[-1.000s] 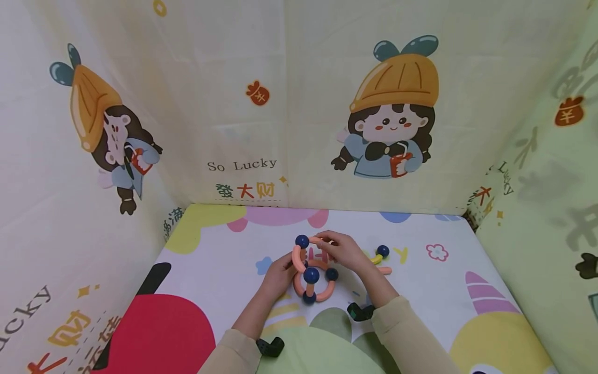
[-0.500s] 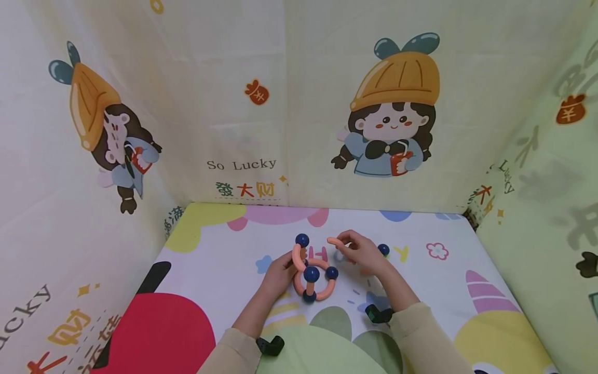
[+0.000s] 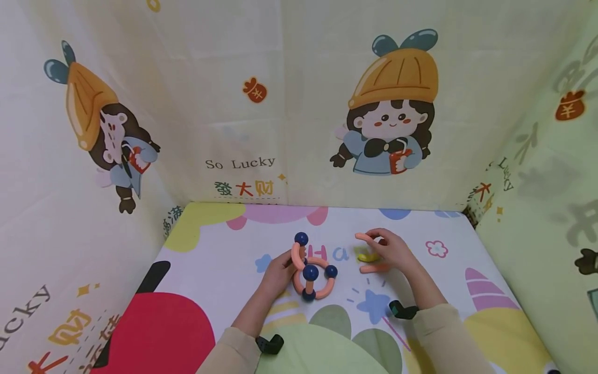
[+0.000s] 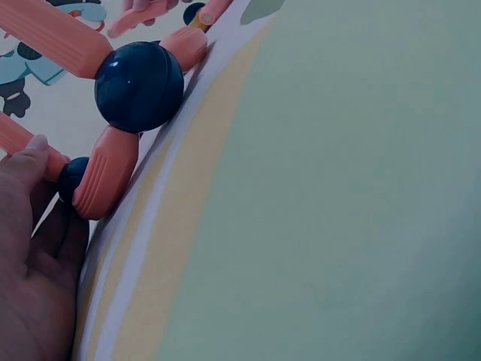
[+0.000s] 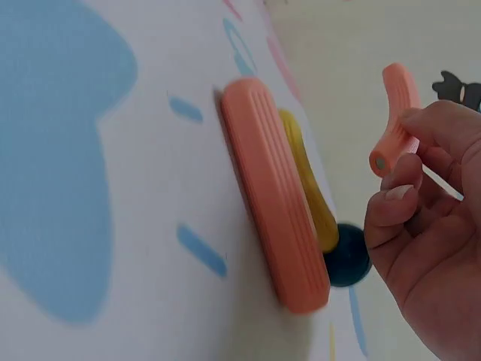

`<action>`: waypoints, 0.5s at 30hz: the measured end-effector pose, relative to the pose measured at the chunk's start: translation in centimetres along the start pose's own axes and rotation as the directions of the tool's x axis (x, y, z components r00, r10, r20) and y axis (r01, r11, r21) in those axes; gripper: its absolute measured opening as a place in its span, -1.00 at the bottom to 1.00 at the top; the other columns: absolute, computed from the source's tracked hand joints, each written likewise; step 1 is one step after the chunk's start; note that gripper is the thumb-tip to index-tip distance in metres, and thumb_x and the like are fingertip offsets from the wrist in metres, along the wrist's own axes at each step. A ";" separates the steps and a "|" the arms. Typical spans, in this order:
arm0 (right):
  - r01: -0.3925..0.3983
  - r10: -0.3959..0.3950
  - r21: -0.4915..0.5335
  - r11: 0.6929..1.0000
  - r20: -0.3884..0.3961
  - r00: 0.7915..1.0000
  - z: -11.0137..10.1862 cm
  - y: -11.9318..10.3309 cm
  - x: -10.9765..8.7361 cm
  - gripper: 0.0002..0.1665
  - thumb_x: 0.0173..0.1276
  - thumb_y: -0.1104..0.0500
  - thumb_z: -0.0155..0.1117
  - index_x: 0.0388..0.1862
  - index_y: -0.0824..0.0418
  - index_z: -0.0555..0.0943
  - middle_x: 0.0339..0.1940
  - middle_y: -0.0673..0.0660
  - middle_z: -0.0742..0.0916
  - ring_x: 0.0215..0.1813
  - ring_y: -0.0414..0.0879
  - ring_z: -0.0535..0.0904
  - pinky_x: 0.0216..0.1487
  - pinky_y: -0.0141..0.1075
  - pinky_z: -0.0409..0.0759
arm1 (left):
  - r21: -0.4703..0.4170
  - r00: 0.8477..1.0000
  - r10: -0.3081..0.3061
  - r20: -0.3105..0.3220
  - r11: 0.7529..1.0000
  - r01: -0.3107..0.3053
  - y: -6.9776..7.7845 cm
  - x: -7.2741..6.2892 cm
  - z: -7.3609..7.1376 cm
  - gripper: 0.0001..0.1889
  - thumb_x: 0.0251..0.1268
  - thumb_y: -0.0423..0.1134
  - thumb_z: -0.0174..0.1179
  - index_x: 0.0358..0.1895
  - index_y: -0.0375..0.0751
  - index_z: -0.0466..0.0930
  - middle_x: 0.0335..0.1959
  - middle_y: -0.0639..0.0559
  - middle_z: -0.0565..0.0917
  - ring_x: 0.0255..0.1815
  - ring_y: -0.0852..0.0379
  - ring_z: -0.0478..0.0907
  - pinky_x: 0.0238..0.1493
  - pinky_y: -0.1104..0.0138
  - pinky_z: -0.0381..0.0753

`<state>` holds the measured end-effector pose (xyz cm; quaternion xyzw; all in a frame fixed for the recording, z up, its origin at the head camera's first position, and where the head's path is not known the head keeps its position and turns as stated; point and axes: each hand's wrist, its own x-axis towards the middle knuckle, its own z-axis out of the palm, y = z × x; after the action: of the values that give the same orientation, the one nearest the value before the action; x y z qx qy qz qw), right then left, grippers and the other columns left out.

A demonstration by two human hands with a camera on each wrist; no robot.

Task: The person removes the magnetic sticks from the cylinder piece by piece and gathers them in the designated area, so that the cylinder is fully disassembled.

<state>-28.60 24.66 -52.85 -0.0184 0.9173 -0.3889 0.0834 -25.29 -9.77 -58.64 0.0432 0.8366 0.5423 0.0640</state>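
My left hand [image 3: 279,274] grips the left side of a built frame of salmon-orange magnetic rods and dark blue balls [image 3: 310,272]. In the left wrist view its thumb lies on an orange rod [image 4: 75,41] structure's lower bar, beside a small-looking ball [image 4: 71,179]. The frame has a ring at the bottom and uprights topped by balls. To the right, my right hand [image 3: 392,249] pinches a curved orange magnetic rod [image 5: 402,113] between thumb and fingers, raised off the table. Below it lie a straight orange rod [image 5: 274,195] and a yellow curved rod [image 5: 312,180].
A dark blue ball [image 5: 348,256] touches the yellow rod's end, partly behind the right hand. The patterned table mat [image 3: 261,234] is bounded by printed cloth walls [image 3: 308,104] at the back and sides. A black strip [image 3: 156,278] lies at the left edge.
My right hand has moved right, away from the frame, carrying the curved orange rod over the loose pieces. My left hand stays on the frame.
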 end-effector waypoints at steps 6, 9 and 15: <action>-0.006 0.004 -0.044 0.999 -0.039 0.999 -1.3 1.5 0.7 -0.36 0.35 -0.35 0.17 0.26 -0.04 0.55 0.07 0.11 0.64 -0.07 0.03 0.45 -0.15 -0.23 0.46 | 0.002 1.000 0.000 0.002 1.000 0.000 -0.2 0.1 0.1 -0.66 0.45 0.05 0.11 0.23 0.50 0.52 0.29 0.16 0.59 0.43 -0.02 0.41 0.37 -0.01 0.42; 0.002 -0.006 -0.066 0.998 -0.058 0.998 -1.9 1.8 1.1 -0.37 0.38 -0.32 0.16 0.28 -0.01 0.56 0.17 0.15 0.63 0.00 0.07 0.45 -0.06 -0.15 0.49 | 0.008 1.000 0.007 -0.001 1.000 -0.007 -0.4 0.2 0.1 -0.67 0.43 0.08 0.12 0.21 0.52 0.53 0.28 0.18 0.59 0.42 -0.01 0.42 0.36 -0.01 0.43; -0.013 0.008 -0.104 0.994 -0.047 0.999 -2.7 2.7 2.0 -0.28 0.40 -0.35 0.08 0.38 0.02 0.48 0.25 0.23 0.58 0.08 0.11 0.44 -0.01 -0.10 0.52 | 0.002 1.000 0.020 0.002 1.000 -0.020 -0.5 0.2 0.1 -0.67 0.43 0.09 0.12 0.21 0.54 0.51 0.27 0.20 0.60 0.42 0.02 0.42 0.37 0.01 0.43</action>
<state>-30.98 28.25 -53.18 -0.0087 0.9382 -0.3402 0.0632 -25.50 -9.82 -59.12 0.0520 0.8366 0.5421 0.0593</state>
